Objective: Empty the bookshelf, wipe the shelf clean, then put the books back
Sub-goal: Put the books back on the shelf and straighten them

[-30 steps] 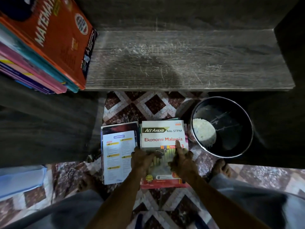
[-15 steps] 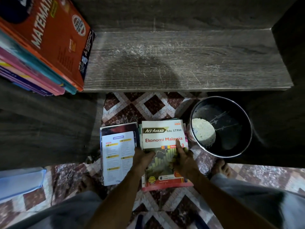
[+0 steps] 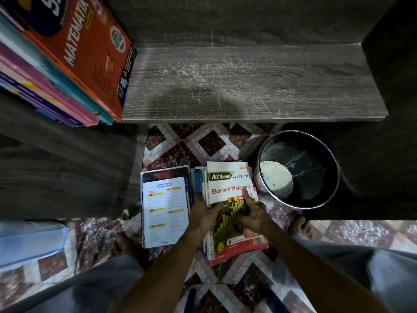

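Note:
On the patterned floor lies a pile of books topped by a white and red "Ekonomi Malaysia" book. My left hand grips the pile's left edge, fingers tucked under it. My right hand holds the right side, thumb pressed on the cover. The pile's near end is tilted up off the floor. Beside it on the left lies a second pile with a white contents page on top. The grey wooden shelf board above is bare and streaked, with a row of books, an orange "Matematik" book outermost, leaning at its left end.
A black bucket with a pale cloth inside stands right of the books. Dark cabinet panels flank the floor gap on both sides. A light blue folder lies at the far left. My bare feet are either side of the piles.
Both hands have closed tighter on the "Ekonomi Malaysia" pile, and its near end has risen and tilted off the floor.

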The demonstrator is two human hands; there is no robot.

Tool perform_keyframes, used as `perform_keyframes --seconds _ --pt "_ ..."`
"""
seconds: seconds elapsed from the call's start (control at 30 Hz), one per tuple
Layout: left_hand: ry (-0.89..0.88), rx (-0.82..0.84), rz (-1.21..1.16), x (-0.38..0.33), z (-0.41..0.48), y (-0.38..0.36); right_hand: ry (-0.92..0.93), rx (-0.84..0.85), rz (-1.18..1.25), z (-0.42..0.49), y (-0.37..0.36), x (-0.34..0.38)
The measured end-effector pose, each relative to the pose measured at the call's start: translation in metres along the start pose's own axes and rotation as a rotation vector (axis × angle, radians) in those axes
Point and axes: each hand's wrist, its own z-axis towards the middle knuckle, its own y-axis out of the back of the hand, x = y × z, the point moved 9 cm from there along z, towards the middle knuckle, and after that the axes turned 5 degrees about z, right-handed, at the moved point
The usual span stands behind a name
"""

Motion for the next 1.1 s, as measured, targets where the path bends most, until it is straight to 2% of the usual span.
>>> perform_keyframes --seconds 0.27,0.4,0.57,0.67,0.9,1.0,1.1 --pt "-0.112 -0.03 -0.079 -0.034 -0.048 0.021 0.012 0.054 0.31 -0.048 -0.006 0.05" --pt "-0.147 -0.022 -0.178 -0.065 -0.075 0.047 -0.006 -0.051 0.405 -0.053 -0.003 0.066" --pt "-0.247 0.017 -0.313 -0.129 -0.117 0.092 -0.016 0.257 0.829 -0.088 -0.016 0.125" --pt "-0.264 0.025 -0.358 -0.16 -0.135 0.12 0.031 0.414 0.863 -0.108 -0.005 0.162" --pt "-0.411 0.074 -0.337 -0.206 -0.178 0.164 0.129 0.508 0.862 -0.139 0.002 0.208" --pt "-0.477 0.026 -0.33 -0.225 -0.191 0.186 0.25 0.496 0.818 -0.156 0.014 0.245" --pt "-0.539 -0.088 -0.337 -0.246 -0.195 0.205 0.357 0.402 0.725 -0.164 0.036 0.295"
